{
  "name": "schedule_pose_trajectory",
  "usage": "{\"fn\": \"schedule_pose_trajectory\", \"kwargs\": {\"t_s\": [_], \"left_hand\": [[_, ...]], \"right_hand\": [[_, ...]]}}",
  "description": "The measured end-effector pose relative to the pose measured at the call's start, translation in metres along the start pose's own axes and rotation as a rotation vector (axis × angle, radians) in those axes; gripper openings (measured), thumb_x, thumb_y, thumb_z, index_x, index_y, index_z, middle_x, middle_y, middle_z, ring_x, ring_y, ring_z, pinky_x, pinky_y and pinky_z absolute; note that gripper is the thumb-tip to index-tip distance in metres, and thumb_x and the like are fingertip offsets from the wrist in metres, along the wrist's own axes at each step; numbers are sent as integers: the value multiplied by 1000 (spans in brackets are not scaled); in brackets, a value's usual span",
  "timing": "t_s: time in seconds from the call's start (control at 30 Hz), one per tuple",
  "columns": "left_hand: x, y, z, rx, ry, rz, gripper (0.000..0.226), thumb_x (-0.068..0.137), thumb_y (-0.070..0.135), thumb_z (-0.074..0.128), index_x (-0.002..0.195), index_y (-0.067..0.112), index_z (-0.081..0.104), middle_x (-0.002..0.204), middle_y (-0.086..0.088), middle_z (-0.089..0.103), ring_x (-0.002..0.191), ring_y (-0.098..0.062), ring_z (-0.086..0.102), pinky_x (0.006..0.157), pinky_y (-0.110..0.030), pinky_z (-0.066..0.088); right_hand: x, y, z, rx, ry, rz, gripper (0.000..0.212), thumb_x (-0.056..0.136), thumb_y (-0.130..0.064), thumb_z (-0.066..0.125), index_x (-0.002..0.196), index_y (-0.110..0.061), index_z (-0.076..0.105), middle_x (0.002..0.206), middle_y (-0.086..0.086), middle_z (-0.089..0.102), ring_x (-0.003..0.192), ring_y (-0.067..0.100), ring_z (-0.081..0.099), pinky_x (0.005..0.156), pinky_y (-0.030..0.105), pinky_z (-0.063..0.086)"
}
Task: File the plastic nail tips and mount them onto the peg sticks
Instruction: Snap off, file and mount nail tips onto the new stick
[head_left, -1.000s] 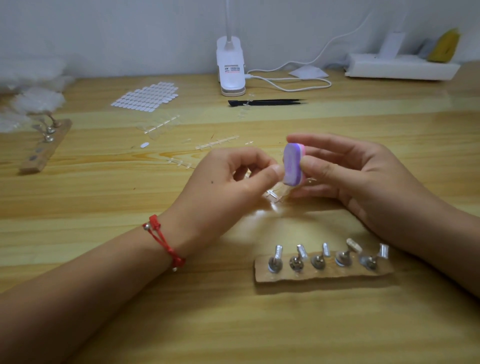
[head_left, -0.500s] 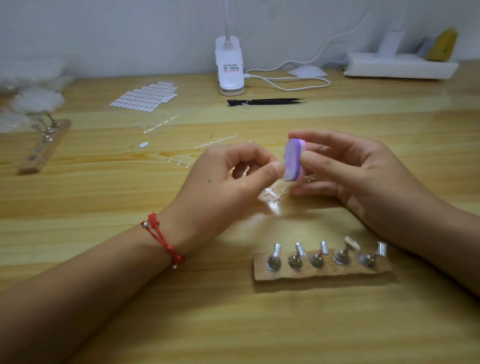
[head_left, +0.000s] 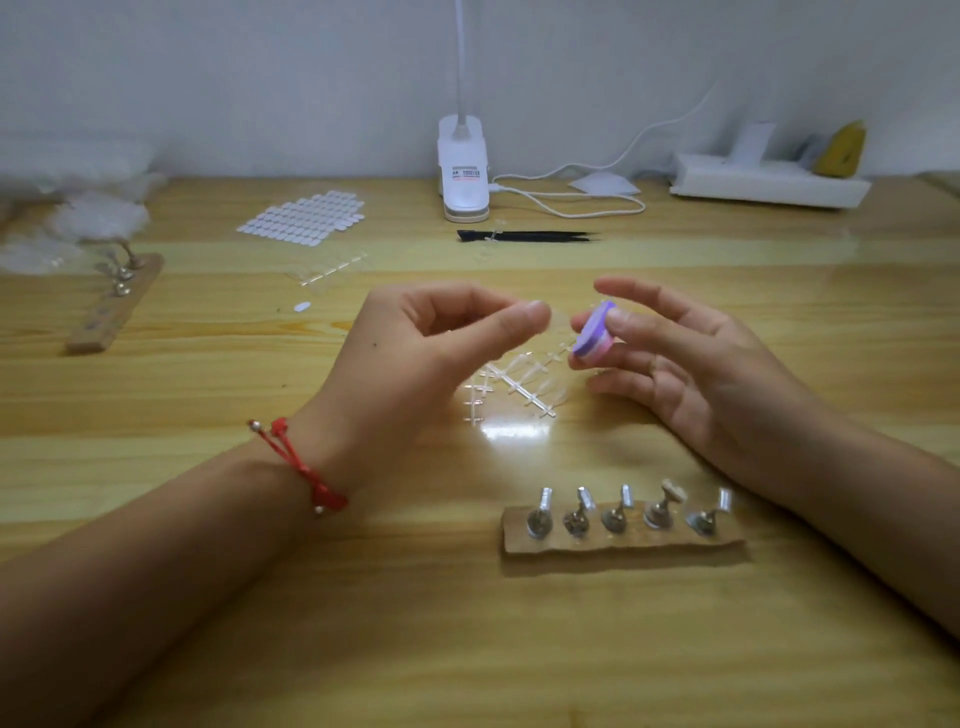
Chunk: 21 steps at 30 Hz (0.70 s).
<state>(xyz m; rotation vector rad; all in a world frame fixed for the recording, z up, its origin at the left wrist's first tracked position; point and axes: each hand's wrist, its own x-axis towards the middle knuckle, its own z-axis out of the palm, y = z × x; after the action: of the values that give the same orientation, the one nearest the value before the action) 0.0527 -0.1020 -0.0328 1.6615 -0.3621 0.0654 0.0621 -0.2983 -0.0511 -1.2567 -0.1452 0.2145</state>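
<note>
A person's two hands work above a wooden table. The left hand has thumb and forefinger pinched together, the other fingers curled. A faint glassy shape past the thumb looks like one clear nail tip, though it is hard to make out. The right hand pinches one small purple and pink buffer block between thumb and a lower finger, with the forefinger stretched out loosely above. Block and tip are near each other but apart.

On the table below the hands lie clear strips of nail tips; their number cannot be counted. Nearer, to the right, one holder strip carries five peg sticks. One peg has a pale piece on top. A second holder lies at the far left.

The tip is probably very light, thin, slick and springy, so it could flick away under the block. A hold on its side edges, close to the filed end, seems safest.

Far off are one sheet of white tabs, one pair of black tweezers and one lamp clip.
</note>
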Motion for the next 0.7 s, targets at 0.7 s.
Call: {"fn": "schedule_pose_trajectory", "kwargs": {"t_s": [0.7], "left_hand": [[-13,-4,19,-99,-43,-131,9,75,15,72,82,10,73,66,10,70,60,6,60,54,-4,41]], "right_hand": [[-2,7,0,-372,-61,-85,14,78,-40,69,79,-27,74,63,-1,37,52,8,28,43,14,28]]}}
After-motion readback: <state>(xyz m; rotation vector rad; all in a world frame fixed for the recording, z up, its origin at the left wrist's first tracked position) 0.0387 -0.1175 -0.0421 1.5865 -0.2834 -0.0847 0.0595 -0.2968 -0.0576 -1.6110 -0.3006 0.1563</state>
